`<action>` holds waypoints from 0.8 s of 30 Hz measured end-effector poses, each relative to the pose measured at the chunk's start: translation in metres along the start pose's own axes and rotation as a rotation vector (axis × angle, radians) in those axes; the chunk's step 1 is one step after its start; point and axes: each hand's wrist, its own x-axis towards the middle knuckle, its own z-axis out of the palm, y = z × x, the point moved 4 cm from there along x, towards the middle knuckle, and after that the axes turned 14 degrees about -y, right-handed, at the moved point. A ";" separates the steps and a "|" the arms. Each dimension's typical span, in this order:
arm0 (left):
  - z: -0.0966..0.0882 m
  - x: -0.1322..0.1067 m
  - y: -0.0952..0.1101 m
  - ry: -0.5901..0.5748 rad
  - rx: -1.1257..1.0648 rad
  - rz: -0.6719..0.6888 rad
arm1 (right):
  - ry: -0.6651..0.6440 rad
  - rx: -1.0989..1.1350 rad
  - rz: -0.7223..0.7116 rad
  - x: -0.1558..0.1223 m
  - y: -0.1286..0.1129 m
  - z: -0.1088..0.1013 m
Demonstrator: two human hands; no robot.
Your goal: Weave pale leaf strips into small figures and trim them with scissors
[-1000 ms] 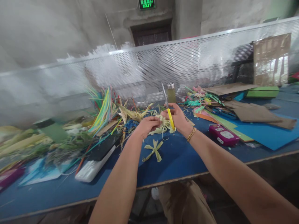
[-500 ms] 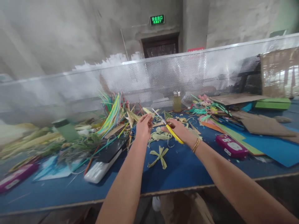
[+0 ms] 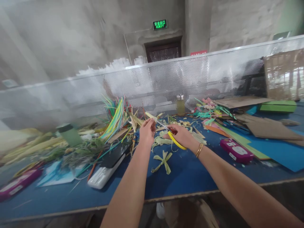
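My left hand [image 3: 146,132] is raised over the blue table [image 3: 185,174] with its fingers pinched on a pale yellow leaf strip [image 3: 152,116]. My right hand [image 3: 181,136] grips yellow-handled scissors [image 3: 171,135], whose blades point left to the strip by my left fingertips. Below my hands lies a small cross-shaped piece of folded leaf strips [image 3: 162,160]. Loose pale strips [image 3: 161,139] lie under the scissors.
Coloured strips and green leaves [image 3: 114,117] pile up on the left beside a white case [image 3: 104,174]. A small bottle [image 3: 180,104] stands by the perforated metal screen [image 3: 213,72]. A magenta box [image 3: 234,150], blue and green paper and cardboard lie on the right.
The scissors swung down from pointing upward to pointing left at the strip. My left hand rose from the pile and pinched the strip. The view shifted slightly.
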 end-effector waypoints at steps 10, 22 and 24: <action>0.000 0.001 -0.003 -0.061 0.005 -0.031 | 0.027 0.014 0.015 0.001 -0.001 -0.003; -0.002 0.002 -0.003 -0.046 0.002 -0.049 | 0.012 0.051 -0.022 0.003 -0.001 -0.003; -0.002 0.002 -0.003 -0.054 -0.003 -0.050 | 0.018 0.046 -0.025 0.003 0.000 -0.003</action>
